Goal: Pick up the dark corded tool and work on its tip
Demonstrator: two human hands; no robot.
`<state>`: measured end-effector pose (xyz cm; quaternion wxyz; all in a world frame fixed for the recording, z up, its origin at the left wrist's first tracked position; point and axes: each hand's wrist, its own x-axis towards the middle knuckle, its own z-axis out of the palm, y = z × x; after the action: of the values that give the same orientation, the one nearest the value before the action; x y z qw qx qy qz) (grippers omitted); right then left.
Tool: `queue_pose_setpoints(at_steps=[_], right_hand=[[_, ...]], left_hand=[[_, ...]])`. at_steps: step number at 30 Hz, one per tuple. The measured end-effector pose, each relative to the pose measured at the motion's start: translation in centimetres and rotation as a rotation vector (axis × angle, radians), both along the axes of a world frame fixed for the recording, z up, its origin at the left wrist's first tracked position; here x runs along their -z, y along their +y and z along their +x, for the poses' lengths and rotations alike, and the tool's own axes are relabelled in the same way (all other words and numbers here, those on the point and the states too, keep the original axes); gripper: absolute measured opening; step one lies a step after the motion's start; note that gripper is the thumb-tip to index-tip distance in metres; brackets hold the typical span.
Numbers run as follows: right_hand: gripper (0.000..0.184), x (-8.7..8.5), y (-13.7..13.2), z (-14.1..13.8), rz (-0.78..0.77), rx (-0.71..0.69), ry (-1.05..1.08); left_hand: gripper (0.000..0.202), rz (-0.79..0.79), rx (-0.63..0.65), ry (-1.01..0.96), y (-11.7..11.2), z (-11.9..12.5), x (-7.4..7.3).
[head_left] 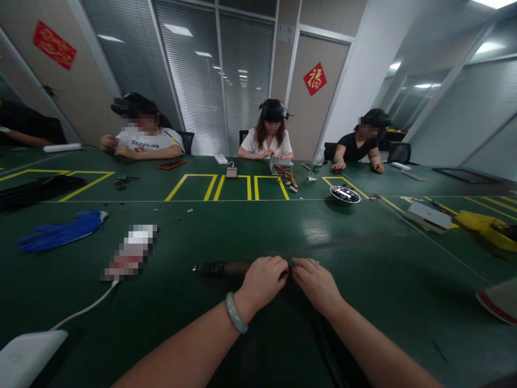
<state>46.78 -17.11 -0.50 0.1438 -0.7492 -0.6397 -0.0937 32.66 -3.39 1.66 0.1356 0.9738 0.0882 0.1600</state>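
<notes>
The dark rod-shaped tool [230,269] is low over the desk [177,318], its rear grasped by the left hand [263,283]. Whether the right hand [317,285], fingertips close by, pinches anything, I cannot tell. A loose hold could let the round body roll. Beyond, a metal bowl [344,200] perhaps holds something dark; a yellow tray [476,222] carries dark items.

Green table [363,248], blinds [202,116] behind glass [248,75], beige door [317,121] with red sign [315,79], white wall [369,59], ceiling light [490,3]
</notes>
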Motion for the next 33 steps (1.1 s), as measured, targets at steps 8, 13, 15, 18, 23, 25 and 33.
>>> queue_pose_setpoints(at_steps=[8, 13, 15, 18, 23, 25, 33], right_hand=[[0.014, -0.1, 0.4, 1.0, -0.102, -0.043, -0.007], [0.009, -0.7, 1.0, 1.1, -0.087, -0.090, -0.011], [0.011, -1.2, 1.4, 1.5, -0.083, -0.055, 0.020], [0.016, -2.1, 1.2, 3.3, -0.070, 0.022, 0.039], [0.018, -2.6, -3.9, 9.7, -0.129, 0.285, 0.065], [0.023, -2.5, -7.9, 12.1, -0.170, 0.482, 0.072], [0.036, -0.2, -23.7, 15.7, -0.214, 1.032, 0.226]], left_hand=[[0.018, 0.011, -0.008, -0.058, -0.6, -0.1, -0.8], [0.022, -0.007, 0.109, -0.128, -1.6, -2.8, -2.3], [0.021, -0.012, 0.215, -0.077, -1.6, -4.5, -2.6], [0.022, -0.029, 0.285, 0.019, -0.8, -7.0, -2.2], [0.039, -0.098, 0.250, 0.126, 1.7, -8.8, -0.6], [0.049, -0.133, 0.228, 0.148, 2.2, -8.9, -0.2], [0.059, -0.196, 0.235, 0.167, 2.5, -8.9, 0.3]])
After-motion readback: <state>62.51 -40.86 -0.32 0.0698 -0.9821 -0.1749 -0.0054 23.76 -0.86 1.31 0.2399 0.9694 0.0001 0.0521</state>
